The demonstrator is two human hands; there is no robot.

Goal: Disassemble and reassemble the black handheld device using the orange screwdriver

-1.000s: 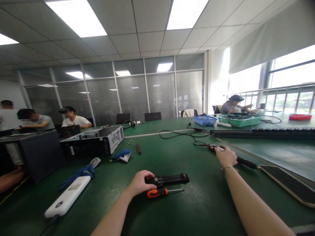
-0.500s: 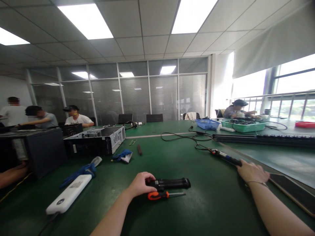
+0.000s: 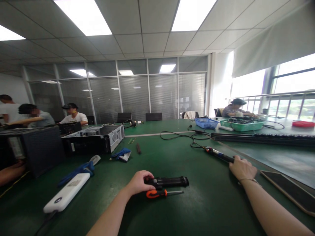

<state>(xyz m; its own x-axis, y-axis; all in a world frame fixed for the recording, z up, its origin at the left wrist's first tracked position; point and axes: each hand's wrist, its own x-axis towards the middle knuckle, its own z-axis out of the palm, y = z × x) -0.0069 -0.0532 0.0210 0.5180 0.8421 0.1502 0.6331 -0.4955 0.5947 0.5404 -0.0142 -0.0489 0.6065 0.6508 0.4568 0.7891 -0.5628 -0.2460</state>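
Note:
My left hand (image 3: 141,182) is closed around the left end of a black tube-shaped object (image 3: 171,181) lying on the green table (image 3: 197,209). Just in front of that object lies an orange-handled screwdriver (image 3: 157,193), its shaft pointing right. On the right, my right hand (image 3: 243,169) has its fingers wrapped over the near end of a slim corded stick-shaped tool (image 3: 220,154), black with a silvery middle. A cable runs from the tool's far end. Fingers cover part of both held objects, so their exact kinds are unclear.
A white power strip (image 3: 67,193) and blue gloves (image 3: 76,172) lie at left, near computer cases (image 3: 115,134). A dark tablet-like slab (image 3: 289,190) lies by my right forearm. Farther back stand a blue basket (image 3: 206,124) and a green basket (image 3: 241,126). Several people work around.
My right hand and the corded tool have shifted slightly left and nearer, opening a gap from the dark slab. My left hand stays on the black object; the view has turned slightly.

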